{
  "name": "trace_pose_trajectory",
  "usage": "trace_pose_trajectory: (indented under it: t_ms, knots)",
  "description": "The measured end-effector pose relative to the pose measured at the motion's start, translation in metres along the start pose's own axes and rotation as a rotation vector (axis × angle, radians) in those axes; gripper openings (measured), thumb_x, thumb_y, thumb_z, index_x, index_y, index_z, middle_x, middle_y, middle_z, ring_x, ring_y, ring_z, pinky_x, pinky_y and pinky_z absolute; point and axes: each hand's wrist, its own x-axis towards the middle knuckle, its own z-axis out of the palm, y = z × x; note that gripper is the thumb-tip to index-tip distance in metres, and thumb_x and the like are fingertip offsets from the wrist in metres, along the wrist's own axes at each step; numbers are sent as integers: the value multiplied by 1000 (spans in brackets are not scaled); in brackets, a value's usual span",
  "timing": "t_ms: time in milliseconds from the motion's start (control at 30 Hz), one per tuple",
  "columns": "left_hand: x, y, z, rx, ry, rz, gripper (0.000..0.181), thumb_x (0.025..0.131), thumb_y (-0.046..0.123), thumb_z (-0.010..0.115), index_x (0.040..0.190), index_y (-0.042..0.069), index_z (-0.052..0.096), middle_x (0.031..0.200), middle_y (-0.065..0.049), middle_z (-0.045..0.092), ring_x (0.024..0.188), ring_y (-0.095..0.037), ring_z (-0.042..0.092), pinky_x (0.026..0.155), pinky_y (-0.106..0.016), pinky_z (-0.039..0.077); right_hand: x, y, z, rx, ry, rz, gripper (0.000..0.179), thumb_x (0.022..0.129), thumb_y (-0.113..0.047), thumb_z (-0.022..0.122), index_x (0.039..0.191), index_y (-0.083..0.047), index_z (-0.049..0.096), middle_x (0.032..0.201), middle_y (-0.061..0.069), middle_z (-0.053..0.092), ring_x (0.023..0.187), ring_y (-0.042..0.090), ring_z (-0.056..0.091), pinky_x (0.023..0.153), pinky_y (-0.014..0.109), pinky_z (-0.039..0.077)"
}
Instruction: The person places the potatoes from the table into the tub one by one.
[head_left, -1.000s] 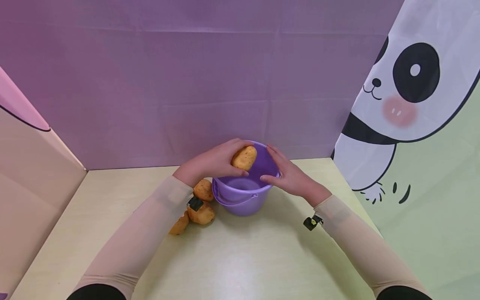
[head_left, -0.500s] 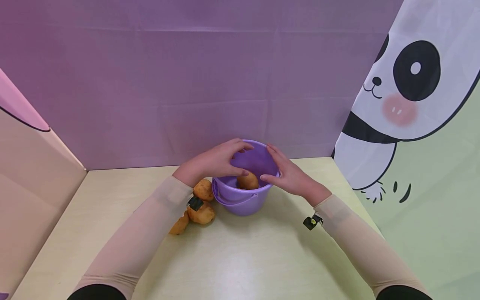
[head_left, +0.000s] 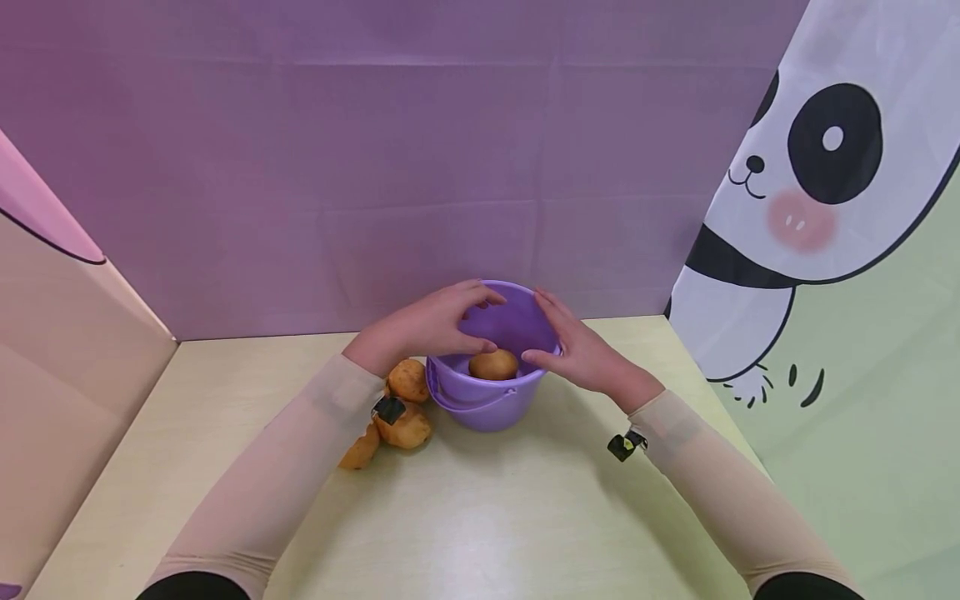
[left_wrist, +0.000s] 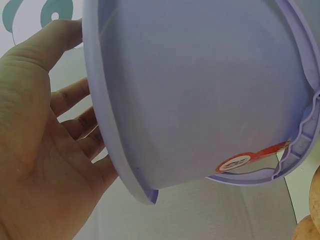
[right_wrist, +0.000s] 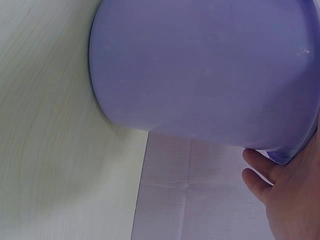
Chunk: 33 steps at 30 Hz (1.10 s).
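Observation:
A purple bucket [head_left: 480,414] stands upright on the table, its handle hanging down at the side. Inside it lies one potato [head_left: 493,365]. My left hand [head_left: 431,323] is over the bucket's left rim with fingers spread and nothing held; in the left wrist view the bucket wall [left_wrist: 200,90] hides its fingertips. My right hand [head_left: 581,354] holds the bucket by the right rim, thumb at the near inside edge. The right wrist view shows two of its fingers [right_wrist: 257,182] outside below the rim. Several potatoes [head_left: 406,427] sit left of the bucket, partly behind my left forearm.
The light wooden table [head_left: 480,517] reaches back to a purple cloth wall [head_left: 420,167] close behind the bucket. A panda-print panel [head_left: 847,350] borders the right side, and a pale panel [head_left: 67,383] borders the left.
My left hand let go of the potato, which dropped into the bucket and settled at the bottom. Both hands and the bucket have stayed in nearly the same place.

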Motion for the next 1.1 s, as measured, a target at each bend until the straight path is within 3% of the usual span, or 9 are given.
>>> trace_pose_trajectory:
  t_ms: [200,400,700,900,1100]
  knots:
    - [-7,0,-1,-18,20,-7,66,99,30,85,157,11,58,155,-13,56,141,-33,56,116,-52,51,-1,0,1,9,-3,8,106,103,-59,70,178,-10,13,186,7,8,168,36,19,132,61,26]
    - [-26,0,-9,-35,83,-20,64,99,31,85,155,13,61,146,-6,61,137,-26,58,115,-50,51,-2,-1,1,12,2,7,106,102,-56,72,178,-10,14,186,6,9,169,34,18,133,58,24]
    - [-68,-18,-13,-88,161,-32,59,100,25,85,152,10,62,150,-7,61,129,-32,63,105,-51,58,-2,-1,0,12,6,20,106,102,-56,72,178,-11,15,186,7,9,168,36,18,133,59,24]
    - [-100,-34,-7,-100,205,-19,54,100,19,85,148,4,64,146,-11,65,136,-35,62,108,-56,56,-2,-3,0,19,5,19,105,102,-53,73,178,-11,15,186,7,10,168,36,18,132,60,25]
    - [-131,-46,4,-111,221,-86,46,102,21,83,144,9,67,143,-7,66,133,-34,62,109,-62,54,-1,-2,0,20,6,17,105,102,-52,74,178,-10,15,186,8,10,168,37,18,132,60,25]
